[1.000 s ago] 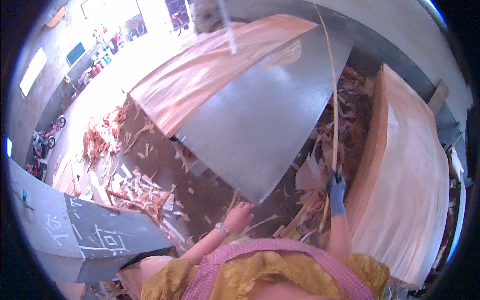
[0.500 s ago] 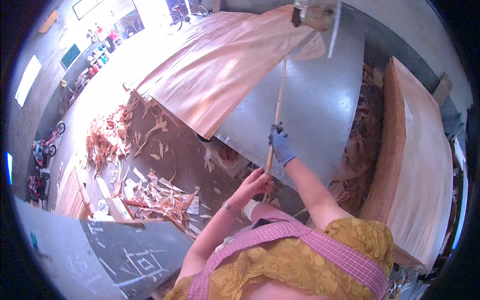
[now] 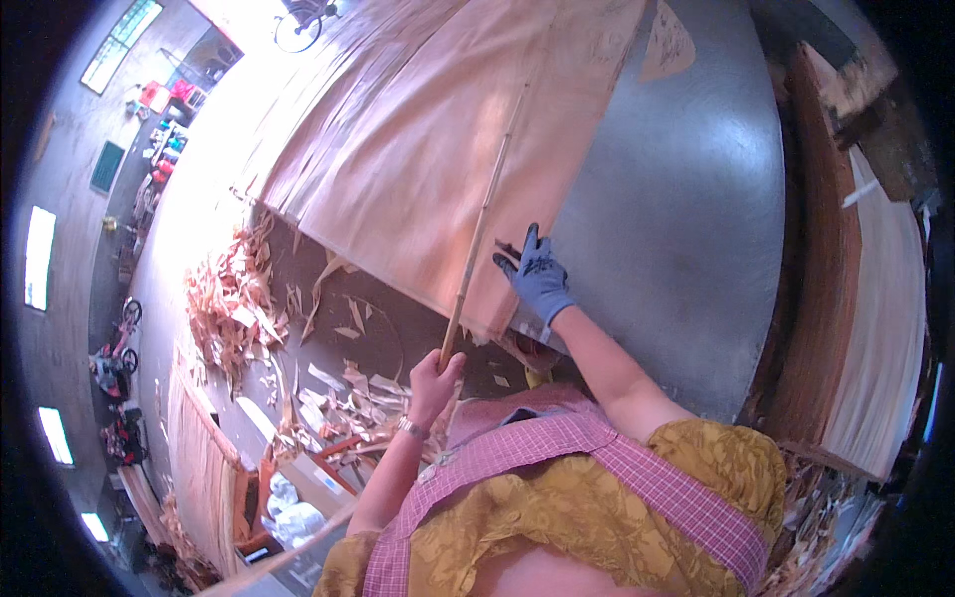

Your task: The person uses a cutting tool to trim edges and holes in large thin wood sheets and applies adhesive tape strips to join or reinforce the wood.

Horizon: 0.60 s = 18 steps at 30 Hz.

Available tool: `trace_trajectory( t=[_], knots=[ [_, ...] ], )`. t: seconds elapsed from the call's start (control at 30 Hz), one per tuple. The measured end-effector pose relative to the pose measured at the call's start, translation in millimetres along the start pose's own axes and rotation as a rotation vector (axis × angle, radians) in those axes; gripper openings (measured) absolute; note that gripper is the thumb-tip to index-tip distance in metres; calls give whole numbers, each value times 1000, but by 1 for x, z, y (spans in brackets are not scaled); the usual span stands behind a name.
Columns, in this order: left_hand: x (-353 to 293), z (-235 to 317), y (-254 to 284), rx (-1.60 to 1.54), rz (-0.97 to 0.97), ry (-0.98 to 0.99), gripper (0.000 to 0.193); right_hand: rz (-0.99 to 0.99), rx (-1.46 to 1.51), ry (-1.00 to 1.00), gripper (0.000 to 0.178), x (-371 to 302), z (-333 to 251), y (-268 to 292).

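Observation:
My bare left hand (image 3: pixel 435 386) is wrapped around the lower end of a long, thin bamboo pole (image 3: pixel 484 211). The pole slants up and away over a broad layer of pinkish wood veneer sheets (image 3: pixel 388 169). My right hand (image 3: pixel 540 277), in a blue glove with dark fingertips, is off the pole. Its fingers are spread above the veneer's right edge, beside the smooth grey tabletop (image 3: pixel 686 209). A small dark brown strip shows by its fingertips; whether it is held I cannot tell. The pole's far end fades against the pale veneer.
A tall stack of veneer (image 3: pixel 826 269) stands to the right. Torn veneer scraps (image 3: pixel 234 308) heap on the floor at left, and more lie near my left arm. A loose veneer piece (image 3: pixel 668 45) rests on the far tabletop. White plastic bags (image 3: pixel 290 512) sit at lower left.
My right hand has let go of the pole. The pole has swung left, from over the grey tabletop to over the veneer, and my left hand has moved left with it.

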<state>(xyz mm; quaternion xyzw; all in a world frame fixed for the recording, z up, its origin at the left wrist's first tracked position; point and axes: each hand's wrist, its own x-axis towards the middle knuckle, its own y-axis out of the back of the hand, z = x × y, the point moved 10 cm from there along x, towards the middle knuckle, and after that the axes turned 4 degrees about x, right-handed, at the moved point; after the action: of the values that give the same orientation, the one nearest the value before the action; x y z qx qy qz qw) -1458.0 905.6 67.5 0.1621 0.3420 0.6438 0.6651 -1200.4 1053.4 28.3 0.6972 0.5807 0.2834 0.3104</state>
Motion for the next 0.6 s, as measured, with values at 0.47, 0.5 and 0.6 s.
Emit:
trace_trajectory(
  t=[0.47, 0.5, 0.6],
  knots=[
    [236, -126, 112, -319, -305, -99, 29, 173, -304, -425, 99, -16, -56, -78],
    [249, -134, 114, -341, -428, -2, 29, 236, -349, -461, 95, -21, -55, -78],
    [284, -126, 141, -396, -517, 54, 32, 300, -308, -527, 75, -32, -35, -85]
  ],
)
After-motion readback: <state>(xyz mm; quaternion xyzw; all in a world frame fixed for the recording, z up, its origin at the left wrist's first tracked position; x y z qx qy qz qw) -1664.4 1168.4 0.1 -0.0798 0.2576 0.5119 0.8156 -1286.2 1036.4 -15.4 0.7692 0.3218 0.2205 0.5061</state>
